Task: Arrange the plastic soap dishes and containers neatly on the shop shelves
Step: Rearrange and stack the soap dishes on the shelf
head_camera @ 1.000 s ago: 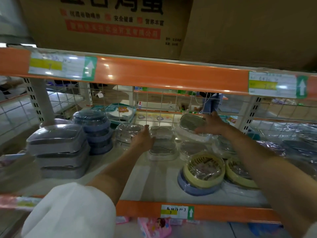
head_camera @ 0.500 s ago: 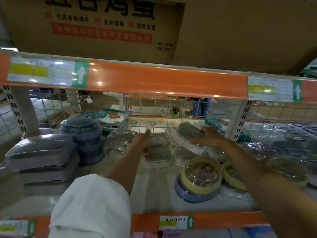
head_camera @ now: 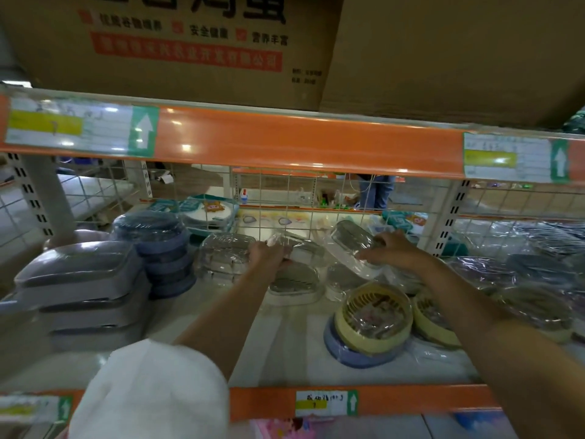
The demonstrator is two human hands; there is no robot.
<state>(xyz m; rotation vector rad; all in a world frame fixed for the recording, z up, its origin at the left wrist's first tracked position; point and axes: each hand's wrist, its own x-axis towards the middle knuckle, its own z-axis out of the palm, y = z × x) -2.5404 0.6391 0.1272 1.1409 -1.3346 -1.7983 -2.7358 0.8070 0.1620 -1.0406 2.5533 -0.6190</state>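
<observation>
My left hand [head_camera: 269, 253] grips the near end of a clear-wrapped white plastic soap dish [head_camera: 300, 248], fingers curled over it, above another white oval soap dish [head_camera: 294, 285] lying on the pale shelf board [head_camera: 285, 340]. My right hand [head_camera: 391, 250] holds a tilted, plastic-wrapped white soap dish with a grey insert [head_camera: 351, 240], lifted near the wire mesh back. Yellow round slatted containers [head_camera: 373, 315] sit near the front, grey lidded boxes [head_camera: 79, 286] stacked at left.

The left arm [head_camera: 221, 315] wears a short, loose white sleeve [head_camera: 152, 391] of soft fabric, ending above the elbow. The right arm [head_camera: 474, 318] is bare to the frame's edge. Both hands lack gloves and rings.
</observation>
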